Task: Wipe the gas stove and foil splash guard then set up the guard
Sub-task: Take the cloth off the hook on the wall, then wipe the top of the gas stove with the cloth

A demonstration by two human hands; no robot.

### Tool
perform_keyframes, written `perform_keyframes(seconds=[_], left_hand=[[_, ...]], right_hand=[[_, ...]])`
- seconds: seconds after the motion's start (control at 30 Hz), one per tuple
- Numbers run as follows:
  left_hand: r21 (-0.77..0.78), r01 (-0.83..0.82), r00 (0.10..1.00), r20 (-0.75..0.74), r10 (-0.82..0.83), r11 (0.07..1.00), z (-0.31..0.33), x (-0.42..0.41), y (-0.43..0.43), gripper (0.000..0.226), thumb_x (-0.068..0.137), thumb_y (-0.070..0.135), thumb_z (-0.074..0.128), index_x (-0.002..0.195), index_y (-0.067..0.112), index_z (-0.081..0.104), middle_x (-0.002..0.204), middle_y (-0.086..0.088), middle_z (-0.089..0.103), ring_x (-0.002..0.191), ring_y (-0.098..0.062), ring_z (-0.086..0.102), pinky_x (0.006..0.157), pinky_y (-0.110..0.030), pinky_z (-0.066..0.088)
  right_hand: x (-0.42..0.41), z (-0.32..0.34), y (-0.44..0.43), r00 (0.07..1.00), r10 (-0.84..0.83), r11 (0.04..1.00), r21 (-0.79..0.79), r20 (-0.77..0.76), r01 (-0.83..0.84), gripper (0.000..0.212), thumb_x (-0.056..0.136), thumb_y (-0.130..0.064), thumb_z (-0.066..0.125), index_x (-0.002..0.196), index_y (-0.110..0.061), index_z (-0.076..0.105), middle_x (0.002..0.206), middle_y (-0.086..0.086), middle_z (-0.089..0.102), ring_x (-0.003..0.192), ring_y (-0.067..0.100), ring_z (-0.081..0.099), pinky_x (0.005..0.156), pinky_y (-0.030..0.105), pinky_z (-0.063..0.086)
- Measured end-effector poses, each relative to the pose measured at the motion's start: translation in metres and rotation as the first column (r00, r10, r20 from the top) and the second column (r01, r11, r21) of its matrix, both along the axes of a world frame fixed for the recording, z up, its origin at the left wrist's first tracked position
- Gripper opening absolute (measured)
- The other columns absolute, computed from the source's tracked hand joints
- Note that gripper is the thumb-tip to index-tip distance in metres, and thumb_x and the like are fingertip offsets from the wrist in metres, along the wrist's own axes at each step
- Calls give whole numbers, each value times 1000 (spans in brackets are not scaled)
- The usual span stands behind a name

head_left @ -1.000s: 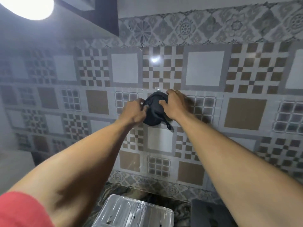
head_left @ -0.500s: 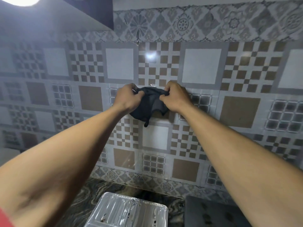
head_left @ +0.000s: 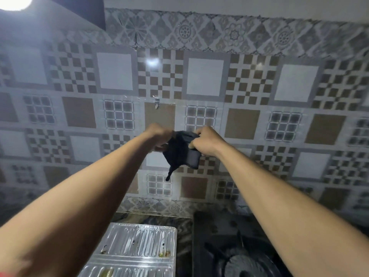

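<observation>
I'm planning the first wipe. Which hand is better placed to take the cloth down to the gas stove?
Probably the right. The right hand grips the dark cloth, and the gas stove lies below that arm. The left hand grips it too, but is above the foil splash guard.

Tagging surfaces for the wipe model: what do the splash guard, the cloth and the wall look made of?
Splash guard: thin aluminium foil, shiny, ribbed embossing, greasy spots. Cloth: soft dark fabric, matte, hangs in folds. Wall: probably glazed ceramic tile, glossy, mirrors the lamp.
</observation>
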State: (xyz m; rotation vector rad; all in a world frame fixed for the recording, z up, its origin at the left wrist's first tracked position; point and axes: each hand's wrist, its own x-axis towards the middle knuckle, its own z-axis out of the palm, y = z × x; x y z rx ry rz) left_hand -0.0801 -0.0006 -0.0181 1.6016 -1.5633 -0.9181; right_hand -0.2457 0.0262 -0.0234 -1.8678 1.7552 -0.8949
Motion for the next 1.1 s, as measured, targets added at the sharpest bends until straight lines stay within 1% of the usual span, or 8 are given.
perform_keyframes(seconds=[0.2,0.37,0.5,0.57,0.7,0.8,0.97,1.1], left_hand=[[221,236,883,-455,-113,946,-17,-43,36,36,95,28,45,101,-4,61,94,-17,71,85,-29,70,77,-38,56],[327,326,872,-467,-148,887,-44,-75,46,51,94,35,32,114,6,69,112,-10,75,108,-26,66,87,-39,48],[250,312,929,-281,-240,917,-81,-99,58,39,97,26,40,116,9,69,113,-6,74,107,-24,64,83,-35,49],[99,266,963,18,-269,959,-111,-103,60,32,92,23,48,111,7,69,114,-11,72,107,-29,65,85,-37,53],[48,316,763,581,-284,948,-183,-94,62,43,96,22,51,138,14,57,141,-10,58,128,-29,54,106,-35,40],[126,421,617,686,-385,898,-219,-78,60,48,101,36,42,148,25,42,153,-7,45,137,-30,45,112,-43,37],[193,485,379,832,-405,853,-243,-62,60,60,104,45,22,159,25,7,166,-2,10,153,-27,11,121,-52,16],[168,517,341,859,-381,839,-252,-59,63,64,103,48,13,159,21,-2,166,0,1,153,-22,0,122,-52,4]], right_hand=[[-33,-33,32,981,40,996,72,189,-54,33,75,-39,78,86,-10,67,96,11,73,90,25,69,77,34,51],[-70,-71,48,981,-65,996,-41,183,73,17,79,-22,77,88,-22,62,88,-3,67,83,17,62,66,28,47],[-101,-90,51,994,-105,993,-50,12,105,16,86,-14,65,78,-22,53,74,-5,54,73,18,53,52,25,35],[-111,-99,52,990,-87,996,-33,-112,84,11,86,-11,62,83,-19,55,76,-1,56,75,21,54,54,26,38],[-130,-126,48,920,-38,999,7,-390,44,13,86,-11,61,97,-18,64,96,8,66,88,31,62,72,36,52],[-137,-150,43,859,73,996,86,-506,-33,29,86,-18,67,114,-20,64,115,10,64,103,34,61,83,41,53],[-137,-179,41,782,366,919,328,-504,-218,69,77,-79,51,127,-32,64,140,3,56,131,30,46,107,49,36],[-146,-205,31,773,422,903,302,-474,-307,48,93,-53,55,136,-33,51,144,1,51,131,26,46,107,45,36]])
